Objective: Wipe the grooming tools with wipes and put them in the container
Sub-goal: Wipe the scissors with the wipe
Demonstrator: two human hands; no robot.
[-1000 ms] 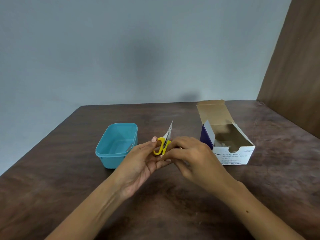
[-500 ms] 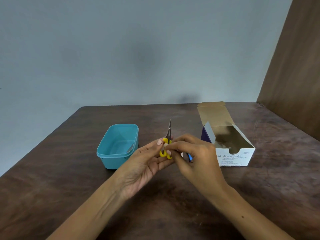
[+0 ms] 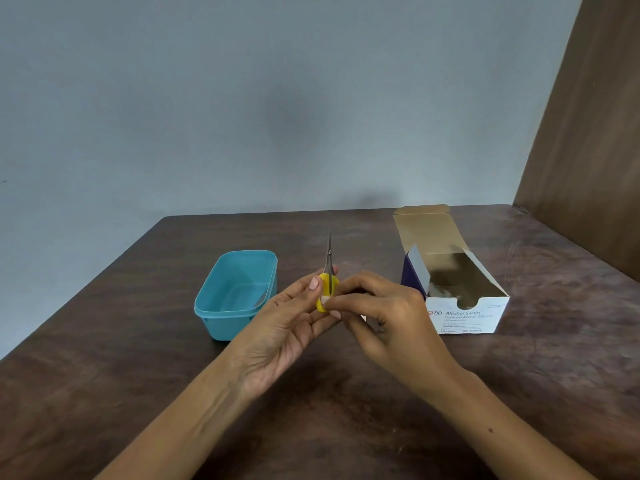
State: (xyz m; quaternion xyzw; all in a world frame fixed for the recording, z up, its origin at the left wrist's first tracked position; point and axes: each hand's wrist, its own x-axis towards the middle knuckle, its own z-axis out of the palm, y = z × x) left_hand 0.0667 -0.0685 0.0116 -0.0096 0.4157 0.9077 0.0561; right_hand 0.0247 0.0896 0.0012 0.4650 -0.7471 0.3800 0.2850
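From the head view we see the left hand [image 3: 277, 327] pinching yellow-handled scissors [image 3: 327, 275], blades up, just right of the teal container [image 3: 221, 306]. The right hand [image 3: 384, 317] clamps a white wipe [image 3: 325, 300] against the handle; the swab box [image 3: 464, 306] sits farther right on the counter [image 3: 104, 341].

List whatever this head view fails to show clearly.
- Yellow scissors handles: mostly covered by the left hand and right hand.
- Wipe: only a white scrap shows between the fingertips.
- Teal container: something metallic inside, too small to name.
- Alcohol swab box: contents shadowed, blurred.
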